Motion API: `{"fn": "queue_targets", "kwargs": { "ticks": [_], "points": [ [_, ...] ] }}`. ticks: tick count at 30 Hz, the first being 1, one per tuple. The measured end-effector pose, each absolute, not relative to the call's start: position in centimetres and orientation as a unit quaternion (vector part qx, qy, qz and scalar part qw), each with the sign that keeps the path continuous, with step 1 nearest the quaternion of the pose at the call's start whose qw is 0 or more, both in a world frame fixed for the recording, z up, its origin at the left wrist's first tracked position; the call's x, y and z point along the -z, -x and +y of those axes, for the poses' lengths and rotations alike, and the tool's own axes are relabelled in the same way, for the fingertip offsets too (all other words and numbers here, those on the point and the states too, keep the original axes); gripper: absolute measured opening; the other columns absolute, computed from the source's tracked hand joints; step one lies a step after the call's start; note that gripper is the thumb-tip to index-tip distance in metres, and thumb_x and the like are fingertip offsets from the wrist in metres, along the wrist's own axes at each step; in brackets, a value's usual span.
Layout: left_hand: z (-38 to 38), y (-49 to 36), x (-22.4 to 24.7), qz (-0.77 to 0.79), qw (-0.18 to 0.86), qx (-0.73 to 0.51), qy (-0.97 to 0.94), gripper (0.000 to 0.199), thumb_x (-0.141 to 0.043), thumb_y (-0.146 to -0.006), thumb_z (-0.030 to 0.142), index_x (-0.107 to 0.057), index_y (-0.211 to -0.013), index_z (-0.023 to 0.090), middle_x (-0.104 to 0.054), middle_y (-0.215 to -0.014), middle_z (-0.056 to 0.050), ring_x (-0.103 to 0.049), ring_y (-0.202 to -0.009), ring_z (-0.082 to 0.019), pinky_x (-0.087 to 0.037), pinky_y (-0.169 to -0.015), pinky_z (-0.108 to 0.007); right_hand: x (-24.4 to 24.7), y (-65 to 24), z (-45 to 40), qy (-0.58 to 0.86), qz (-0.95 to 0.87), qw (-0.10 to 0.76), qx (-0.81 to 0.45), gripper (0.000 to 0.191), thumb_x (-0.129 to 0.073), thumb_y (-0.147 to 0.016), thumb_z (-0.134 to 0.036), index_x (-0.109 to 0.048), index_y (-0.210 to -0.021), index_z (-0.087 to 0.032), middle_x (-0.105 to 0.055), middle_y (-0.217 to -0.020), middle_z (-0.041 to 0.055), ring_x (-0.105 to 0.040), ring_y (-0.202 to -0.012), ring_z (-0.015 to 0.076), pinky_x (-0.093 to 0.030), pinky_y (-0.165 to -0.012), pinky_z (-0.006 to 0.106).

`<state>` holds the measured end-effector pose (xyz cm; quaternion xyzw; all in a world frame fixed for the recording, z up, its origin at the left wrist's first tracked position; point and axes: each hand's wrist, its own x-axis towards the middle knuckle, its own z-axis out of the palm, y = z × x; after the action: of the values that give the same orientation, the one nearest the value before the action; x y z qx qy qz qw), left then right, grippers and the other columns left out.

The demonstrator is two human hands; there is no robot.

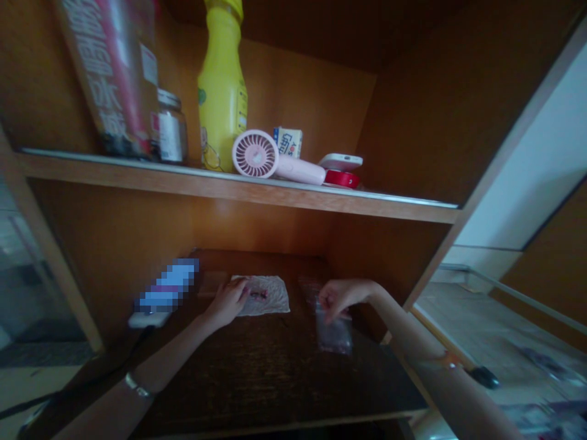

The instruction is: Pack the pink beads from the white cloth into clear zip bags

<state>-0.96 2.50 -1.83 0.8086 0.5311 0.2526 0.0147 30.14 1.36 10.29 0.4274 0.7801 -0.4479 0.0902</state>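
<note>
My left hand [230, 301] rests at the left edge of a crumpled white tissue [275, 297], its fingers bent close together; whether they pinch anything is too small to tell. Small dark and pinkish pieces [259, 294] lie on the tissue beside the fingertips. To the right, my right hand [338, 298] is closed at the upper part of a clear plastic bag [334, 333], which hangs or lies below the fingers. Behind that hand, more clear plastic with reddish marks [309, 287] shows on the dark wooden surface [257, 379].
A blurred-out screen [169, 287] with a cable stands at the left. The shelf edge [206, 191] crosses above my hands, bearing a yellow bottle [222, 91], a pink fan [255, 154], a jar [172, 128], a printed bag [112, 79] and a red round item [342, 178].
</note>
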Motion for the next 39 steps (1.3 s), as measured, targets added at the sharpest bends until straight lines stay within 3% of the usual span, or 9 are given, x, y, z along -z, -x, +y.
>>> {"fn": "queue_targets", "kwargs": {
  "ticks": [5,10,15,18,25,29,34,39],
  "points": [
    [1.9,0.7,0.6,0.506,0.007,-0.347,-0.790,0.034,-0.029,-0.094,0.033,-0.056,-0.106,0.016,-0.064,-0.109,-0.010,-0.057,-0.104,-0.023,-0.037,-0.098,-0.044,-9.3,-25.6,1.8,-0.324,0.737,-0.041,0.591,0.032,-0.063,-0.077,-0.042,-0.058,-0.071,-0.012,-0.061,-0.059,-0.0010,-0.051,-0.046,0.0049,-0.035,-0.043,0.016],
    [1.3,0.8,0.5,0.479,0.087,-0.433,-0.759,0.034,-0.035,-0.092,0.039,-0.049,-0.116,0.018,-0.061,-0.117,-0.009,-0.055,-0.110,-0.021,-0.042,-0.096,-0.038,-6.3,-20.8,3.5,-0.276,0.635,-0.191,0.696,0.029,-0.065,-0.077,-0.030,-0.061,-0.097,-0.010,-0.068,-0.075,0.0044,-0.063,-0.058,0.0096,-0.046,-0.051,0.018],
    [1.6,0.8,0.3,0.433,0.196,-0.504,-0.721,0.022,-0.042,-0.089,0.034,-0.052,-0.101,0.018,-0.067,-0.092,-0.005,-0.064,-0.087,-0.018,-0.050,-0.079,-0.031,-4.3,-18.2,4.0,-0.196,0.575,-0.190,0.771,0.025,-0.063,-0.079,-0.021,-0.062,-0.098,-0.006,-0.069,-0.090,0.0121,-0.067,-0.082,0.0160,-0.052,-0.074,0.028],
    [2.0,1.0,0.1,0.433,0.174,-0.558,-0.686,0.015,-0.043,-0.086,0.028,-0.054,-0.090,0.018,-0.066,-0.087,-0.004,-0.063,-0.085,-0.018,-0.049,-0.076,-0.029,-3.7,-17.7,3.9,-0.199,0.549,-0.192,0.789,0.026,-0.069,-0.073,-0.021,-0.064,-0.092,-0.004,-0.070,-0.084,0.0107,-0.068,-0.079,0.0149,-0.053,-0.077,0.028],
    [1.4,1.0,-0.4,0.471,0.126,-0.562,-0.668,0.017,-0.045,-0.086,0.033,-0.053,-0.086,0.018,-0.058,-0.069,0.000,-0.056,-0.063,-0.014,-0.043,-0.059,-0.025,-3.8,-17.1,3.1,-0.207,0.564,-0.250,0.759,0.031,-0.077,-0.064,-0.031,-0.062,-0.077,-0.008,-0.066,-0.060,0.0029,-0.064,-0.052,0.0109,-0.052,-0.051,0.019],
    [0.7,0.4,-0.8,0.474,0.042,-0.536,-0.697,0.025,-0.041,-0.089,0.036,-0.048,-0.072,0.019,-0.050,-0.068,0.001,-0.050,-0.064,-0.014,-0.040,-0.062,-0.026,-3.8,-16.5,1.9,-0.206,0.571,-0.274,0.746,0.032,-0.079,-0.062,-0.034,-0.059,-0.071,-0.011,-0.063,-0.052,0.0003,-0.059,-0.042,0.0107,-0.046,-0.038,0.018],
    [-0.2,0.2,-0.9,0.427,0.068,-0.535,-0.726,0.029,-0.033,-0.093,0.033,-0.046,-0.071,0.019,-0.051,-0.071,-0.001,-0.052,-0.069,-0.015,-0.042,-0.068,-0.026,-2.8,-15.4,1.8,-0.252,0.557,-0.441,0.657,0.033,-0.071,-0.069,-0.043,-0.055,-0.066,-0.015,-0.060,-0.050,-0.0018,-0.055,-0.042,0.0083,-0.042,-0.040,0.017],
    [-0.7,0.1,-1.1,0.385,0.032,-0.474,-0.791,0.012,-0.046,-0.088,0.027,-0.049,-0.079,0.019,-0.055,-0.079,-0.002,-0.054,-0.077,-0.016,-0.043,-0.073,-0.028,-1.5,-14.4,1.8,-0.328,0.631,-0.564,0.420,0.035,-0.062,-0.077,-0.045,-0.053,-0.055,-0.018,-0.053,-0.052,-0.0021,-0.050,-0.050,0.0091,-0.042,-0.051,0.021]
  ]
}}
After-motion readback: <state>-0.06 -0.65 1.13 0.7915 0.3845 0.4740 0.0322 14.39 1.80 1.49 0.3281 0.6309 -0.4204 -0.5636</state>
